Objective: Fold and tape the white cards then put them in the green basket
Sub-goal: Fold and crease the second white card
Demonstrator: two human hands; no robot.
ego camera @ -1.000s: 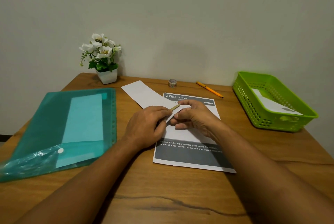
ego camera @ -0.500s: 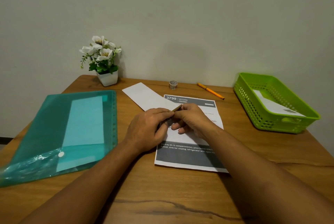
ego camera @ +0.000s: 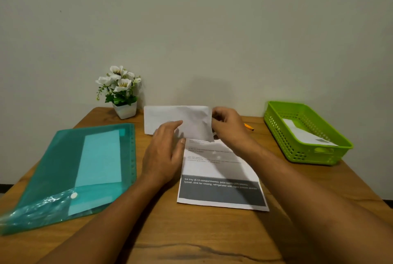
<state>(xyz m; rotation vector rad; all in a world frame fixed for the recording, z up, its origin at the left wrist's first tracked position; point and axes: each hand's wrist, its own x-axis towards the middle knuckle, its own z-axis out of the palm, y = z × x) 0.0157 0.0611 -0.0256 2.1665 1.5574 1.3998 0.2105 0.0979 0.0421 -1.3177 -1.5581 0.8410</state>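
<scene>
A folded white card (ego camera: 170, 117) stands raised on edge above the table's middle, its blank face toward me. My right hand (ego camera: 229, 129) pinches the card's right edge. My left hand (ego camera: 163, 157) lies against the card's lower front with its fingers fairly straight. The green basket (ego camera: 276, 119) sits at the right side of the table and holds another folded white card (ego camera: 306, 136). No tape roll shows in this view.
A printed sheet (ego camera: 212, 168) lies flat under my hands. A teal plastic folder (ego camera: 63, 157) with paper inside covers the left of the table. A potted white flower (ego camera: 125, 110) stands at the back, and an orange pen (ego camera: 248, 127) lies behind my right hand.
The card was lying flat while both hands worked at its near corner. It is now lifted upright and turned square to me. The small tape roll at the back is now hidden.
</scene>
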